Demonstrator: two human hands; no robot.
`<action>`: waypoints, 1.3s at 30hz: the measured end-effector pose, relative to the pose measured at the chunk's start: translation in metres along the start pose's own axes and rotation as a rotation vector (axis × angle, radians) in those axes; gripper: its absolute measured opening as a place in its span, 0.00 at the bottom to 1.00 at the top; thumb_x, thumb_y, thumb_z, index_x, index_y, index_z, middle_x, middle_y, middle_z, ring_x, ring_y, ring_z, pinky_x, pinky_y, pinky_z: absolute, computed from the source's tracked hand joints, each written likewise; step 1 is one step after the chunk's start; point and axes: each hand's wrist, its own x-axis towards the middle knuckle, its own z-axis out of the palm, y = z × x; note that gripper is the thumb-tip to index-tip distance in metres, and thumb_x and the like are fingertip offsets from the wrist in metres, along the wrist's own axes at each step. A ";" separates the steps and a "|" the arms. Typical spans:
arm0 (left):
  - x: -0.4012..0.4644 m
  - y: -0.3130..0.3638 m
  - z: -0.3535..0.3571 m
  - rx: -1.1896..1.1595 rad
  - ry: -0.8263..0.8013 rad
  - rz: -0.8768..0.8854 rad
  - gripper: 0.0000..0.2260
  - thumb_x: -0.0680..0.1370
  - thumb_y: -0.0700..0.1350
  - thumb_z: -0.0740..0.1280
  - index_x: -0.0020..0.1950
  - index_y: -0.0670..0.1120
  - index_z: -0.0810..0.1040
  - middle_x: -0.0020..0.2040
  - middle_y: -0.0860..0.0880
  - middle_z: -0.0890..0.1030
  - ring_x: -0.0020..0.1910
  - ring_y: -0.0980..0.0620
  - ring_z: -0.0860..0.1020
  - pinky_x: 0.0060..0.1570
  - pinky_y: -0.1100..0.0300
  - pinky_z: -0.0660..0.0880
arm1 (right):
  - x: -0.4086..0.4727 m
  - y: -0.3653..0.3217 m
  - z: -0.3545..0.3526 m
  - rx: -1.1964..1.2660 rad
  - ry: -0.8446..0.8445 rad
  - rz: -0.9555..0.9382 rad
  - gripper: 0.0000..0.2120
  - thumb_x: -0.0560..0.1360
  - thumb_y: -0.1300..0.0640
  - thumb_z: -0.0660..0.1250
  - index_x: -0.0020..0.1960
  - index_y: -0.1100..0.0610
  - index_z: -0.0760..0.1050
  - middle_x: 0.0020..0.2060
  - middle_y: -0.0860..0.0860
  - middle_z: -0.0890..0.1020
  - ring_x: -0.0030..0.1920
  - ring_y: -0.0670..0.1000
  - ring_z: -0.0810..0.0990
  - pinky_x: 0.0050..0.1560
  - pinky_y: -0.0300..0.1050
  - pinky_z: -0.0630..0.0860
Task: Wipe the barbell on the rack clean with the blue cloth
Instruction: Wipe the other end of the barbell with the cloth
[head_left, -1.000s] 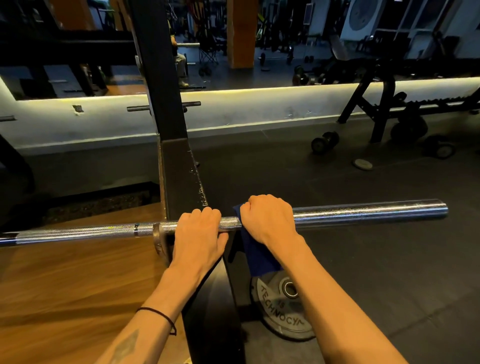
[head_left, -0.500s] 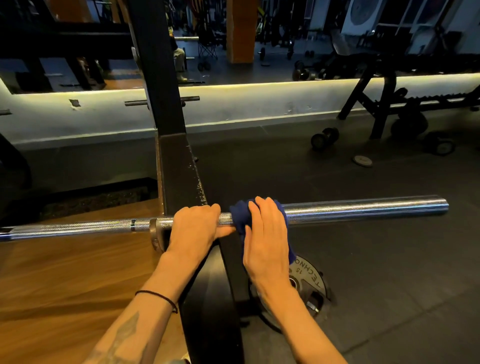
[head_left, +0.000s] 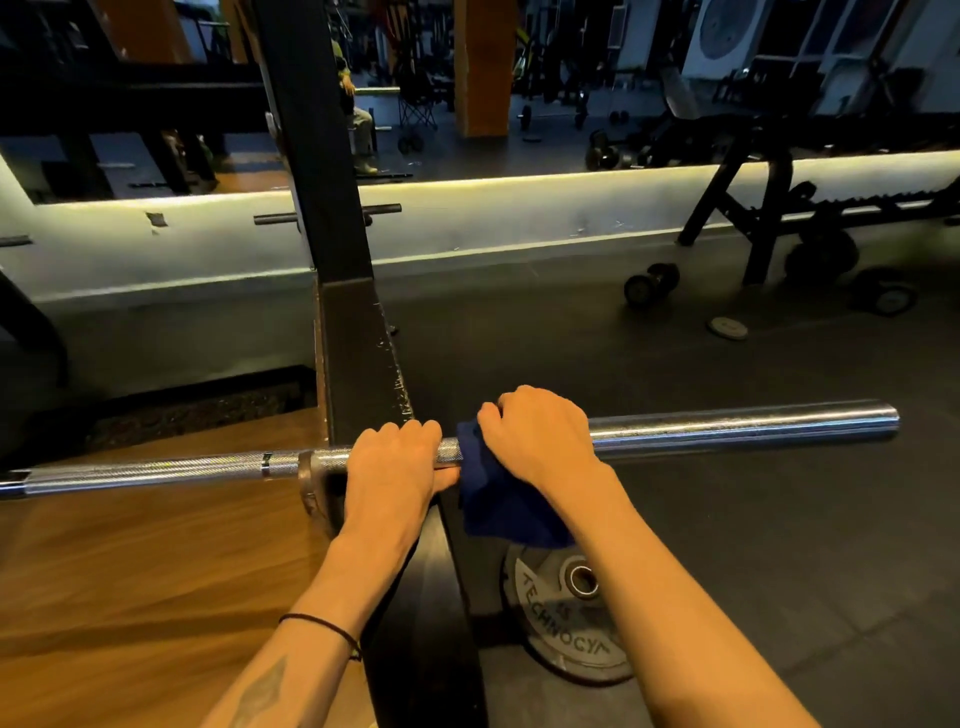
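Note:
A steel barbell (head_left: 737, 427) lies across the rack, its bare sleeve reaching out to the right. My left hand (head_left: 392, 465) grips the bar just right of the collar, fingers curled over the top. My right hand (head_left: 537, 436) is wrapped over the sleeve beside it, holding the blue cloth (head_left: 498, 499) against the bar. The cloth's loose end hangs below my right wrist. The part of the bar under both hands is hidden.
The black rack upright (head_left: 343, 322) stands just behind my left hand. A weight plate (head_left: 566, 623) leans at the rack's foot under my right forearm. Wooden platform (head_left: 130, 571) lies to the left, dark rubber floor to the right. A dumbbell (head_left: 652, 283) and a small plate (head_left: 727, 327) lie farther back.
My right hand rolled back over the top of the bar with the cloth, after lying flatter on its near side. The cloth hangs down again. My left hand kept its grip.

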 end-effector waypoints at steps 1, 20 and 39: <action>0.000 0.000 0.000 0.005 0.005 -0.004 0.15 0.79 0.62 0.60 0.54 0.52 0.69 0.52 0.52 0.76 0.50 0.51 0.75 0.49 0.56 0.68 | 0.004 -0.001 -0.004 0.043 -0.068 0.049 0.18 0.82 0.48 0.55 0.43 0.56 0.76 0.40 0.52 0.77 0.41 0.56 0.76 0.45 0.50 0.70; -0.002 0.001 0.003 -0.023 0.059 -0.003 0.15 0.78 0.62 0.63 0.51 0.52 0.70 0.47 0.52 0.76 0.45 0.51 0.75 0.43 0.57 0.64 | -0.022 0.001 0.021 0.004 0.289 -0.101 0.12 0.81 0.48 0.57 0.50 0.54 0.76 0.45 0.49 0.75 0.44 0.50 0.74 0.45 0.47 0.70; -0.004 -0.001 0.004 -0.013 0.076 -0.005 0.19 0.78 0.66 0.60 0.54 0.52 0.71 0.48 0.52 0.76 0.47 0.51 0.75 0.44 0.56 0.64 | -0.054 0.031 0.031 0.196 0.638 -0.143 0.17 0.83 0.54 0.57 0.55 0.60 0.82 0.52 0.55 0.85 0.55 0.55 0.81 0.57 0.46 0.73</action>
